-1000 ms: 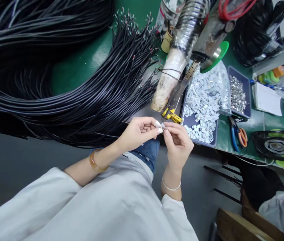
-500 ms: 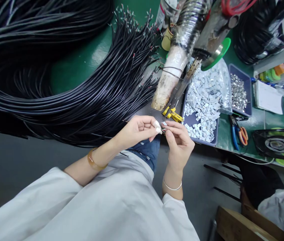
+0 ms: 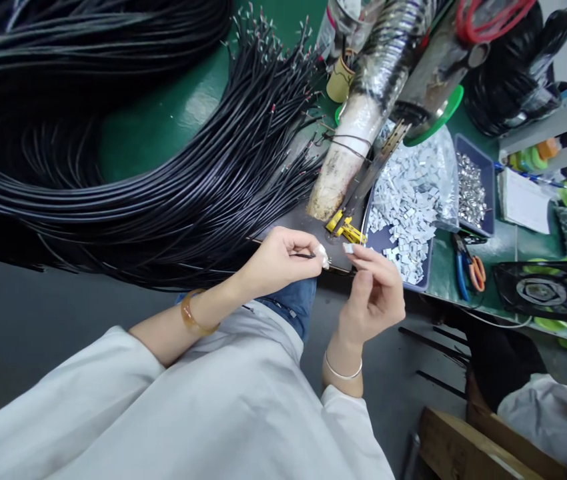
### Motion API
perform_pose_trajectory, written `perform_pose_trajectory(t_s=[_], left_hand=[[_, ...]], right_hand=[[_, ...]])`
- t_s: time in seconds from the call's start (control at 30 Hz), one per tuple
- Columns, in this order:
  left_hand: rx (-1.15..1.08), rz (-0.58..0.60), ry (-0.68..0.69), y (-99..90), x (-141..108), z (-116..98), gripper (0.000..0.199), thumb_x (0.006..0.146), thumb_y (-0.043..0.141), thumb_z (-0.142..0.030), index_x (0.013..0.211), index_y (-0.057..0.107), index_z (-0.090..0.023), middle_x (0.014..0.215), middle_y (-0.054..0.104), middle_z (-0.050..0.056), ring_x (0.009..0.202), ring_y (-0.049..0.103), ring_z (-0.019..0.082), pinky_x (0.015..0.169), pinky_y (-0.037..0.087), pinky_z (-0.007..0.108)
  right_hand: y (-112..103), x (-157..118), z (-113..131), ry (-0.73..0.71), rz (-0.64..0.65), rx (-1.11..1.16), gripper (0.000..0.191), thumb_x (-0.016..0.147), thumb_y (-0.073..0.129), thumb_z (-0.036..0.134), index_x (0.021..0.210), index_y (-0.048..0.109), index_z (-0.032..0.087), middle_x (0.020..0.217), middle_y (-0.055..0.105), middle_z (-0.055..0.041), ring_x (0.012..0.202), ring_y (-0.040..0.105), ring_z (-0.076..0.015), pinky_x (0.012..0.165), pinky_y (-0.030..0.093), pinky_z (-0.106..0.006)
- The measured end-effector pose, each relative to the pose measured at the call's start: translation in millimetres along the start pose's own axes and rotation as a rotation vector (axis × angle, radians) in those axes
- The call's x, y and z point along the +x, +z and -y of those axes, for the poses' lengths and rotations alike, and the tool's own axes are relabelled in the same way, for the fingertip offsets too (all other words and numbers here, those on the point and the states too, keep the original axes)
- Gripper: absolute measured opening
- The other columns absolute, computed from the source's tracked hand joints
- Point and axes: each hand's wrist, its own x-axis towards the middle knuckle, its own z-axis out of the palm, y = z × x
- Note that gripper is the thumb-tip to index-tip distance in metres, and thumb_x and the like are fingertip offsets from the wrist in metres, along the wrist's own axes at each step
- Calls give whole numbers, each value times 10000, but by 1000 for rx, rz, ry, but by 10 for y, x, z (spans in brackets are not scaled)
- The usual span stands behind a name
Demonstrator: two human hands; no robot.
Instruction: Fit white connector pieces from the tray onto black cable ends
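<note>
My left hand (image 3: 296,257) pinches the end of a black cable (image 3: 304,255), with thin wire tips showing past its white-covered fingertips. To its right, apart from it, my right hand (image 3: 376,290) has a small pale blue-white piece (image 3: 348,247) at its fingertips. Beyond my hands, yellow-handled tweezers (image 3: 346,229) lie by the lower end of a wrapped white tube (image 3: 336,170). Many black cables (image 3: 203,173) with stripped ends spread over the table at the left. A tray (image 3: 424,277) of similar pale pieces (image 3: 408,207) stands right of the tube.
Further right are a bin of metal parts (image 3: 471,190), pliers (image 3: 461,270) with blue and orange handles, a notepad (image 3: 526,203) and a black fan (image 3: 546,291) at the table's edge. Cardboard boxes (image 3: 463,443) and a seated person (image 3: 538,407) are at the lower right.
My hands have come apart; the right one has moved right, with a pale piece at its fingertips. The left one still pinches the cable end. The view has shifted slightly.
</note>
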Motion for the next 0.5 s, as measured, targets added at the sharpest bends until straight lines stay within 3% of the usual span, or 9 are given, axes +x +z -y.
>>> perform_pose_trajectory(t_s=[0.1, 0.33, 0.5], left_hand=[[35, -13, 17, 5, 10, -10, 89, 663, 660, -145, 595, 605, -131, 512, 400, -67, 506, 315, 44, 486, 233, 196], [-62, -62, 16, -10, 49, -57, 62, 699, 689, -173, 668, 692, -119, 570, 555, -30, 544, 449, 65, 546, 373, 201], [-86, -49, 71, -27, 82, -56, 81, 705, 699, -154, 630, 682, -128, 486, 471, -72, 472, 376, 44, 508, 361, 197]], right_hand=[[10, -43, -8, -124, 44, -10, 153, 947, 556, 172, 1007, 669, 257, 1001, 783, -26, 926, 761, -192, 778, 640, -369], [34, -12, -127, 70, -21, 23, 54, 912, 633, 188, 878, 618, 227, 947, 769, -28, 865, 759, -177, 770, 647, -365], [43, -21, -173, -47, 61, -28, 109, 872, 681, 139, 902, 632, 232, 1005, 783, -30, 915, 769, -174, 801, 651, -345]])
